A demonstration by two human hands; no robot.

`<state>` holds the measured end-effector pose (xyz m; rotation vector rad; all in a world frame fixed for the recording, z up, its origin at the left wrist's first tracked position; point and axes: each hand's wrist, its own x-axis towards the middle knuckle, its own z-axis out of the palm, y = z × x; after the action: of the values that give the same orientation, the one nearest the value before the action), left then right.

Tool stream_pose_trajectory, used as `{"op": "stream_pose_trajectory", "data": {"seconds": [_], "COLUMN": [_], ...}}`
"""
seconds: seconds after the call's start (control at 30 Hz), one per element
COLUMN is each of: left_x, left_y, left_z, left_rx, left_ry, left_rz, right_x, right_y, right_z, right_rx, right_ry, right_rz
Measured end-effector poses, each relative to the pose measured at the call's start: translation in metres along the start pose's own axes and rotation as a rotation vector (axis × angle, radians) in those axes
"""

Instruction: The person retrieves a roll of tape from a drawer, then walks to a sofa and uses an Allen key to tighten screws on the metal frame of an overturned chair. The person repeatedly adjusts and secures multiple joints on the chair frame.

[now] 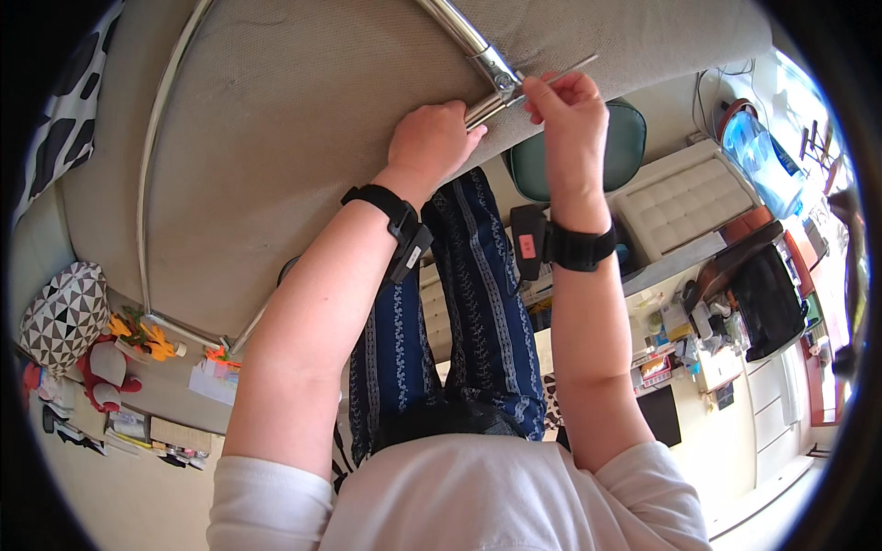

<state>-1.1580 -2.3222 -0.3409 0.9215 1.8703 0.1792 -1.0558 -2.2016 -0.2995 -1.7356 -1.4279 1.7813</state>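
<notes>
A shiny metal tube frame lies on the beige fabric surface of a sofa or bed (303, 83). At its corner sits a metal joint (497, 72) with a round screw in its side. My left hand (430, 142) is closed around the short tube (483, 111) just below this joint. My right hand (574, 124) pinches a thin metal hex key (582, 63) beside the joint; one end points up and right, while the other is at the joint, where fingers partly hide it. A long curved tube (145, 174) runs down the left side.
A green stool (625, 147) stands just past the fabric edge, near my right hand. Beyond it are a tufted cream bench (684, 197) and a blue clear container (763, 161). A patterned cushion (64, 317) and a red plush toy (108, 372) lie at left.
</notes>
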Motion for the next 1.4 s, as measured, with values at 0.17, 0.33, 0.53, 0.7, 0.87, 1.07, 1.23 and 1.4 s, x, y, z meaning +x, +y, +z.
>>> {"op": "stream_pose_trajectory", "data": {"seconds": [0.17, 0.33, 0.53, 0.7, 0.87, 1.07, 1.23, 1.4], "left_x": [-0.002, -0.001, -0.002, -0.003, -0.004, -0.006, -0.005, -0.004], "left_y": [-0.001, -0.003, -0.004, -0.003, -0.004, -0.005, -0.005, -0.006], "left_z": [-0.002, -0.002, -0.003, -0.006, -0.008, -0.008, -0.008, -0.006], "left_rx": [-0.023, -0.022, 0.001, 0.008, -0.027, -0.024, -0.02, -0.032], "left_ry": [-0.012, -0.009, 0.005, -0.014, -0.038, -0.027, -0.027, -0.035], "left_rz": [-0.008, -0.002, 0.007, -0.01, -0.023, 0.005, 0.017, 0.008], "right_x": [-0.016, -0.016, -0.007, 0.001, -0.002, 0.002, 0.004, 0.007], "right_y": [0.009, 0.008, 0.0, -0.005, -0.005, -0.001, 0.0, -0.003], "right_z": [0.012, 0.017, 0.022, 0.03, 0.029, 0.021, 0.022, 0.019], "right_rx": [0.037, 0.016, -0.163, -0.111, 0.154, 0.136, -0.089, -0.169], "right_ry": [0.067, 0.075, 0.043, 0.012, 0.033, -0.043, 0.024, 0.008], "right_rz": [0.155, 0.159, 0.135, 0.136, 0.229, 0.247, 0.063, -0.019]}}
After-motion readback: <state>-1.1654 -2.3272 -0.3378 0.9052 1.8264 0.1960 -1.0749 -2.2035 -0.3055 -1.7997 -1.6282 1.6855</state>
